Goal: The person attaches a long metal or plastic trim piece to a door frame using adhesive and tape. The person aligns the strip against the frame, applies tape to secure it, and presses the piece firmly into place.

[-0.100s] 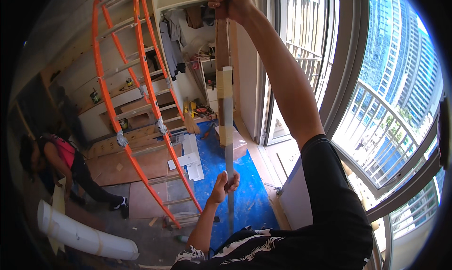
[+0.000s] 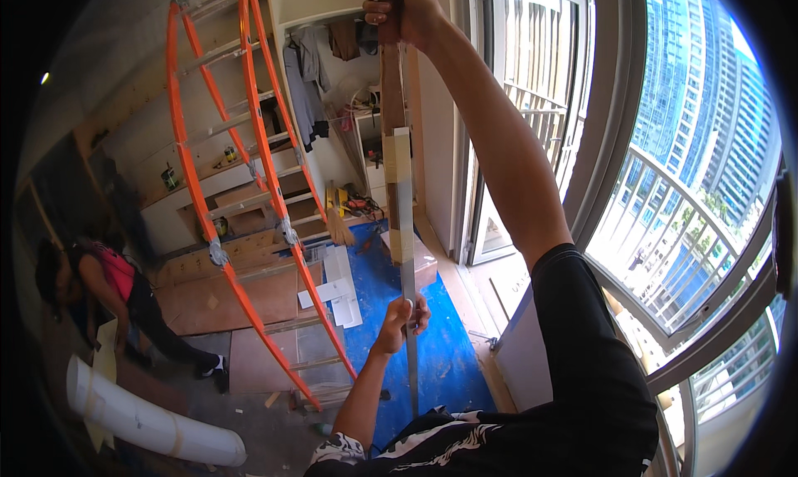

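Observation:
A long brown wooden strip (image 2: 392,86) stands nearly upright before me. Around its top end my right hand (image 2: 406,11) is closed, with the arm raised. A long flat metal bar (image 2: 406,201) lies lengthwise along the strip's lower part and reaches further down. Bands of tan masking tape (image 2: 402,246) wrap the strip and bar together. Lower down, my left hand (image 2: 405,321) grips the metal bar between thumb and fingers. The bar's bottom end runs down to my shirt, where I cannot see where it stops.
An orange stepladder (image 2: 264,173) stands at left. Behind it, a person (image 2: 125,290) bends over near a white roll (image 2: 154,415). Blue sheeting (image 2: 445,344) covers the floor below my hands. A window frame (image 2: 615,128) is close at right; an open closet (image 2: 341,69) is ahead.
My left hand has shifted slightly up along the metal bar. My right hand keeps its hold at the top, and the whole view has tipped a little.

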The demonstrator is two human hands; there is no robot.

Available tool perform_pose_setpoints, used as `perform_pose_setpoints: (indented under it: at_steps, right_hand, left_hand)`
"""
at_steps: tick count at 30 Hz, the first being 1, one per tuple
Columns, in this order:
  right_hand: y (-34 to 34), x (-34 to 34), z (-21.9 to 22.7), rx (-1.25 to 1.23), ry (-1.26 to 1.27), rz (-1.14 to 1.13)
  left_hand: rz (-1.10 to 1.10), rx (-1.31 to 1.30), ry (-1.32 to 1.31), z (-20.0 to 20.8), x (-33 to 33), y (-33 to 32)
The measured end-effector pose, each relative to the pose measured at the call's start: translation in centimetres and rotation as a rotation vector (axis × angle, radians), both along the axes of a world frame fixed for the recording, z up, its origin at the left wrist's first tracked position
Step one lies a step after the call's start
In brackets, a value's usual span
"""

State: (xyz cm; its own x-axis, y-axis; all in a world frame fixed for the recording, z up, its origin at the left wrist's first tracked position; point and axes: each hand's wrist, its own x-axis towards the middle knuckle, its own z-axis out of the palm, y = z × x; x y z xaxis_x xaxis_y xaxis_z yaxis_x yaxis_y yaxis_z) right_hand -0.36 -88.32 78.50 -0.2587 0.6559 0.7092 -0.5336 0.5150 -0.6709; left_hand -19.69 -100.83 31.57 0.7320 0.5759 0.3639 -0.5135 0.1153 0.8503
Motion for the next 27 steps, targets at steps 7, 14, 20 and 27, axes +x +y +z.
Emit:
perform_pose_setpoints:
  at_steps: [7, 14, 20, 27]
  right_hand:
    - [-4.3, -1.9, 0.2, -0.036, 0.047, -0.316]
    - [-5.2, -1.7, 2.7, -0.004, 0.033, -0.288]
    - [-3.2, 2.7, 2.1, -0.044, -0.033, -0.281]
    - [-1.3, 13.0, -13.3, -0.019, -0.014, -0.658]
  left_hand:
    - [0.026, -0.004, 0.085, 4.0, 2.0, 0.1]
    - [0.156, 0.037, 0.042, 6.1, 4.2, -0.3]
    - [0.246, 0.050, 0.029, 4.9, 8.6, 1.3]
    - [0.652, 0.235, -0.011, 10.0, 15.2, 9.8]
